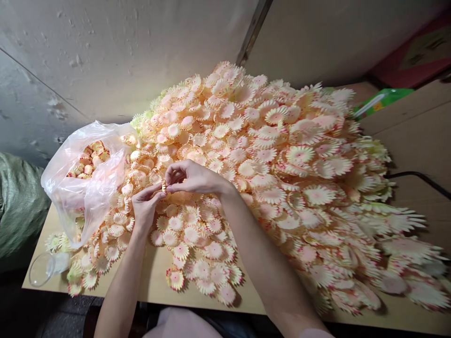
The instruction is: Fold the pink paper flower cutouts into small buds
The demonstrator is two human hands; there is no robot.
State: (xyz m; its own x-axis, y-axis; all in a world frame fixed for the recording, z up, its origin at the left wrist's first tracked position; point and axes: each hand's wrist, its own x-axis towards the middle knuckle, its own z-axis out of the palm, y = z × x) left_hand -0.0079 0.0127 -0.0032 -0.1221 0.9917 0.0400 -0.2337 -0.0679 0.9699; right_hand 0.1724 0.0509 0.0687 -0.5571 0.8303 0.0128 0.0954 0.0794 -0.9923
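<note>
Fingertips of both hands meet at one small curled flower [164, 186], its long side running roughly away from the wearer. The left hand [143, 209] has it pinched between thumb and forefinger from the left; the right hand [197, 177] comes in from the other side, thumb and bent forefinger at the flower, though whether they grip or only touch is too small to tell. Leftward of the fingers and slightly farther off is the plastic bag [95, 199], its mouth showing more curled flowers [91, 159]; the left hand is the nearer one to it, with only a low spread of loose flowers between. Just beyond the fingers and far to their right rises a big pile of flat flowers [264, 141], backed by the wall [141, 47], and the right forearm passes over its near part. On the wearer's side, a bare strip of table [151, 277] ends at the front edge, and a clear cup [42, 270] sits near the corner, left of the fingers and closer in.
</note>
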